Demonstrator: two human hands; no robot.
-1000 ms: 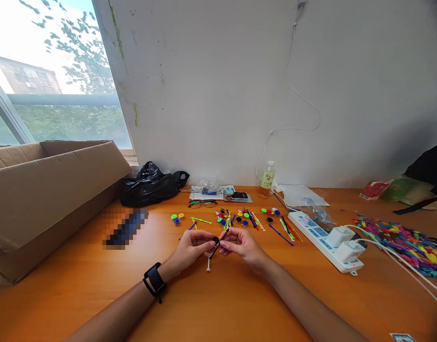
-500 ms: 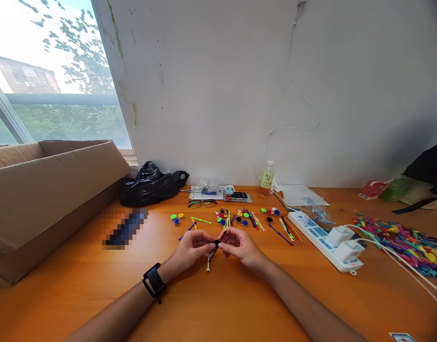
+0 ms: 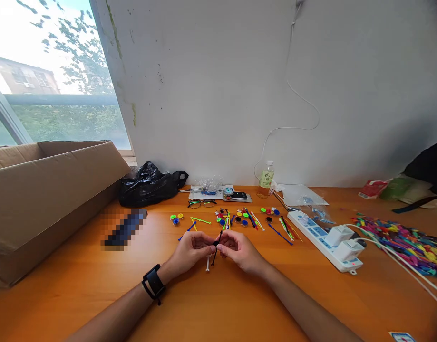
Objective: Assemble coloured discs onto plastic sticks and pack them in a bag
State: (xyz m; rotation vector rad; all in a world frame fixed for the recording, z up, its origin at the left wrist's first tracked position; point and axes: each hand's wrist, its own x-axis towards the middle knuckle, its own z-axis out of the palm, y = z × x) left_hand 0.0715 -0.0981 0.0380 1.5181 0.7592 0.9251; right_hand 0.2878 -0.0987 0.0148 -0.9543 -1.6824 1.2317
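Wooden surface lies under both hands. Left hand has its grip closed on a black piece, between the hands; right hand curls beside it, pinching or not, I cannot tell. Uneven pushing could, I think, twist this small piece loose.

Daylight comes through the window at upper left, its sky blown out to white; the wall dims toward the right edge. Wide-angle distortion stretches the far-left box; coarse pixels mask a patch left of centre.
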